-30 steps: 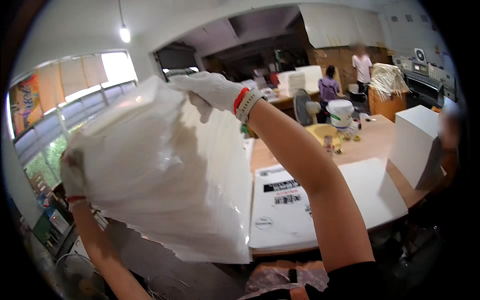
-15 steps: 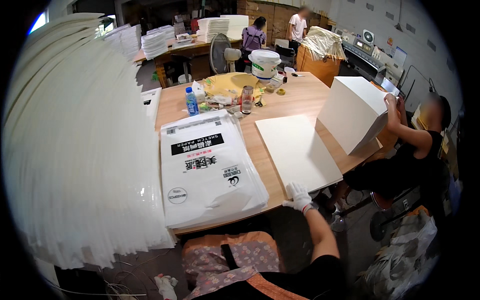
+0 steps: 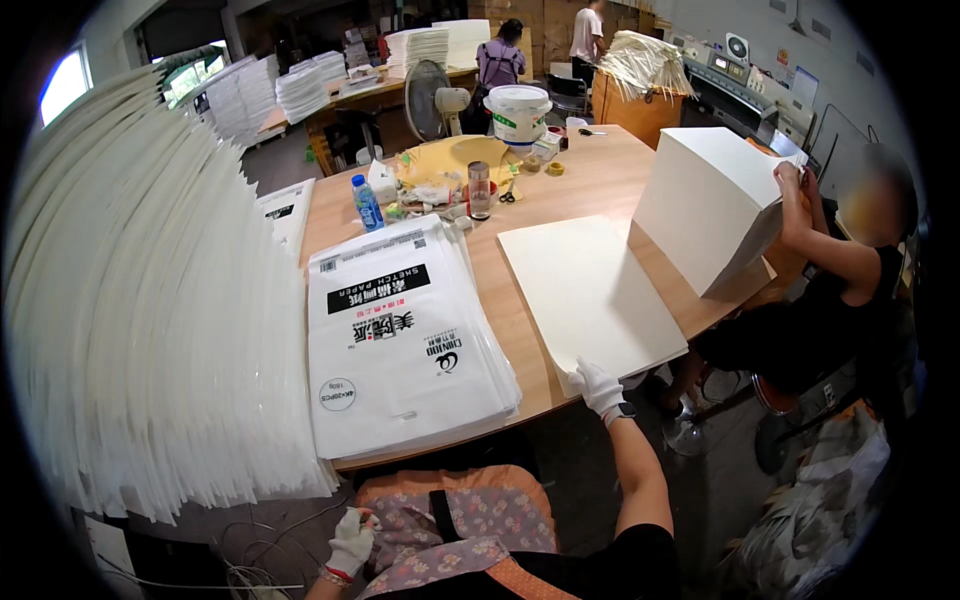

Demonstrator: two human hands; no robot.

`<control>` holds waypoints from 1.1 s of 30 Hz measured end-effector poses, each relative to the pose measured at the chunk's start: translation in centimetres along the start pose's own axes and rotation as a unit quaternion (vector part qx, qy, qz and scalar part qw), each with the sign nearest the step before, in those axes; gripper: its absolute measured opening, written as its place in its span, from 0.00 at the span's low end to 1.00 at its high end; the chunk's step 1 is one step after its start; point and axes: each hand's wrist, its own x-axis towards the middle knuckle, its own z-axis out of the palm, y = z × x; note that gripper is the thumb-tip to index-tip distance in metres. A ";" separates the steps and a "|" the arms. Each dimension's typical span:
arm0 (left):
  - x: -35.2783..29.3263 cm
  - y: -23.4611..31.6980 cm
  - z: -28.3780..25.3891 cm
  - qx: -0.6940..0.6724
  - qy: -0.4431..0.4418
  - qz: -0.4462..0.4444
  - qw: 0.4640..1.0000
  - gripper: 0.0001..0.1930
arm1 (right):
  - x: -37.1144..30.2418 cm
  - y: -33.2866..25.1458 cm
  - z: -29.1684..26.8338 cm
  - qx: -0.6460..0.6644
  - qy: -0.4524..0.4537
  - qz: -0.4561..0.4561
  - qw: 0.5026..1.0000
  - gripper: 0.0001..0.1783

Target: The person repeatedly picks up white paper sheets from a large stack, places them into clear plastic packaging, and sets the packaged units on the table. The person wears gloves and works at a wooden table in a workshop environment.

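Observation:
A stack of large white paper sheets (image 3: 590, 290) lies on the table in front of me, slightly to the right. At its near corner is my right hand (image 3: 600, 390) in a white glove, fingers closed on the sheets' edge, the corner slightly curled up. My left hand (image 3: 352, 542), also gloved with fingertips bare, hovers low by my flowered apron (image 3: 400, 530); its fingers are curled and nothing shows in them. Left of the paper lies a pile of printed white plastic bags (image 3: 410, 340). A tall fanned mass of translucent plastic sleeves (image 3: 170, 310) fills the left side.
A tall block of white paper (image 3: 690, 210) stands at the table's right, with a seated co-worker's hands at it. Farther back are a water bottle (image 3: 366, 203), a glass (image 3: 479, 190), scissors (image 3: 508, 193), tape rolls (image 3: 556, 169) and a white bucket (image 3: 518, 115).
My left hand has risen into fuller view beside the apron. My right hand, formerly lying at the paper's near corner, now has its fingers closed there, and the corner curls up.

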 end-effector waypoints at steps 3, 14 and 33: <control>-0.8 1.7 1.0 0.017 -0.059 0.025 0.998 0.07 | -0.2 -0.3 -0.6 -0.063 0.027 -0.119 0.991 0.34; -2.9 -6.0 4.6 0.029 -0.171 0.023 0.985 0.09 | 0.1 1.3 -0.5 -0.053 0.054 -0.157 0.985 0.30; 19.2 17.1 13.6 -0.182 -0.393 -0.026 0.901 0.20 | -12.6 -10.5 -7.9 0.469 -0.009 0.098 0.878 0.18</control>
